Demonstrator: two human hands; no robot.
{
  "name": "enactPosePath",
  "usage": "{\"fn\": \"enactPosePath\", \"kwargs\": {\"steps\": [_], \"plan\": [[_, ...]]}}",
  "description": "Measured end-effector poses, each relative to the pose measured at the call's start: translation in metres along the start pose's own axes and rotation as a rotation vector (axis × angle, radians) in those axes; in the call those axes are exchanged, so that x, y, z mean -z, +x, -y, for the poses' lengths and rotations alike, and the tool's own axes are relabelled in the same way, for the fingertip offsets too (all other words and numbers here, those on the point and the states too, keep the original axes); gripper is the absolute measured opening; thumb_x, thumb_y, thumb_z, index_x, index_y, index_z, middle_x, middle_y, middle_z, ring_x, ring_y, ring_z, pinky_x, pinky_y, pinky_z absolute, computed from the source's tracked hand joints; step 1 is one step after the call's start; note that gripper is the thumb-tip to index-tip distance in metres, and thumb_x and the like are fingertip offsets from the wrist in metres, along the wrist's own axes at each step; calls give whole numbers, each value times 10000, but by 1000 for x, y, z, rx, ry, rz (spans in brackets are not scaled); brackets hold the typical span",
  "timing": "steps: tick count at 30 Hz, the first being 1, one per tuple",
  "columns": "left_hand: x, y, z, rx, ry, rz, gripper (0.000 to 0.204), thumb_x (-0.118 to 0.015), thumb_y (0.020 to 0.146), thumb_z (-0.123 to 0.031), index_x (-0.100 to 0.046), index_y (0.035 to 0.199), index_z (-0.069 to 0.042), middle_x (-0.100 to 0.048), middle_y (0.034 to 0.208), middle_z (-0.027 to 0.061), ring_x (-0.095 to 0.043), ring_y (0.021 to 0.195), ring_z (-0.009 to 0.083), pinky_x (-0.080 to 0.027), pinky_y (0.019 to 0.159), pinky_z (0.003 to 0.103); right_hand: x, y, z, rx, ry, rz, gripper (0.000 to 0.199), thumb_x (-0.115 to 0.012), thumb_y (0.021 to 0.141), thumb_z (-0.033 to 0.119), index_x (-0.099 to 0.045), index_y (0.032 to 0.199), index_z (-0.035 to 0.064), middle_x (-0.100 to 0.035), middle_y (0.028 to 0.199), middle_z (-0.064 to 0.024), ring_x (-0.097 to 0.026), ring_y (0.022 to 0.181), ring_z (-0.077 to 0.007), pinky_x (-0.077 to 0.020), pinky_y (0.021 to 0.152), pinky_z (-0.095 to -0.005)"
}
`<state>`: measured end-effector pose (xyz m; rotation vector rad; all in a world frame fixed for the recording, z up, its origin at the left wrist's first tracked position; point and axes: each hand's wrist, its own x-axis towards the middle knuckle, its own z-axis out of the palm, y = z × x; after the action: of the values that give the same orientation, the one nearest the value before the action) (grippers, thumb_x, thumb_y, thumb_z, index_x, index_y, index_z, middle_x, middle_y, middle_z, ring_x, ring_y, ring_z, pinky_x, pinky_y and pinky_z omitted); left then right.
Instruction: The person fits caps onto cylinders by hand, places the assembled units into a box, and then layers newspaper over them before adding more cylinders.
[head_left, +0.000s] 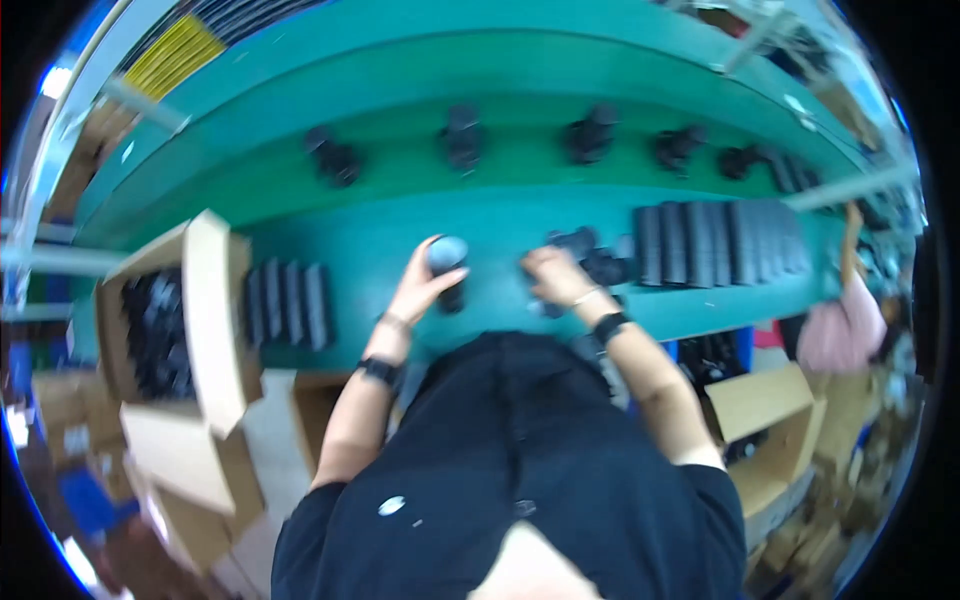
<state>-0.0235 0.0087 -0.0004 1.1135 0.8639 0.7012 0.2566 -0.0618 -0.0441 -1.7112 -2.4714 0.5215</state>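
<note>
My left hand (418, 283) is closed round an upright black cylinder with a round grey top (447, 254), over the green work surface. To its right, my right hand (556, 275) has its fingers curled together beside a loose group of small black parts (603, 264). Blur hides what, if anything, is pinched in those fingers. A short row of black cylinders (290, 305) lies left of my left hand. A longer row of similar black cylinders (715, 243) lies to the right of the small parts.
Black assemblies (463, 138) stand spaced along a green belt (390, 150) at the back. An open cardboard box (215, 320) with black parts is at left; another open box (765, 415) sits at lower right. A co-worker's pink sleeve (845, 325) shows at far right.
</note>
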Motion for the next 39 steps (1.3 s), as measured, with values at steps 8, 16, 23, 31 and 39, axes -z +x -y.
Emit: {"fn": "enactPosePath", "kwargs": {"steps": [8, 16, 23, 31, 39], "plan": [[-7, -20, -7, -42, 65, 61, 687, -702, 729, 50, -376, 1315, -100, -501, 1103, 43, -512, 1015, 178, -439, 910, 317, 53, -16, 33, -217, 1825, -323, 333, -565, 943, 223, -553, 1249, 92, -602, 1073, -61, -608, 952, -169, -487, 760, -278], [-35, 6, -8, 3, 163, 212, 586, -755, 712, -8, -431, 1195, -86, -511, 1020, 18, -514, 944, 135, -436, 857, 280, 90, -43, 50, 106, 2383, -435, 434, -482, 979, 302, -415, 1349, 85, -554, 1198, -169, -621, 973, -267, -523, 764, -308], [-14, -12, -7, 8, 141, 120, 640, -764, 719, -36, -417, 1255, -67, -523, 1092, 49, -523, 1011, 168, -438, 904, 308, 80, -26, 60, 201, 2546, -349, 427, -536, 941, 307, -481, 1283, 57, -554, 1189, -201, -604, 963, -316, -525, 756, -344], [-24, 2, 7, -55, 134, 213, 638, -796, 722, -82, -433, 1246, -65, -550, 1095, 39, -528, 1036, 142, -440, 908, 294, 80, -42, 45, 183, 2516, -417, 467, -551, 923, 281, -443, 1328, 77, -480, 1252, -236, -535, 993, -365, -498, 827, -400], [-16, -2, -8, -12, 149, 217, 638, -779, 728, -47, -434, 1264, -82, -537, 1092, 19, -516, 1052, 127, -442, 910, 287, 75, -24, 57, 151, 2472, -324, 545, -618, 903, 244, -394, 1365, 62, -492, 1249, -248, -575, 1061, -365, -514, 881, -396]]}}
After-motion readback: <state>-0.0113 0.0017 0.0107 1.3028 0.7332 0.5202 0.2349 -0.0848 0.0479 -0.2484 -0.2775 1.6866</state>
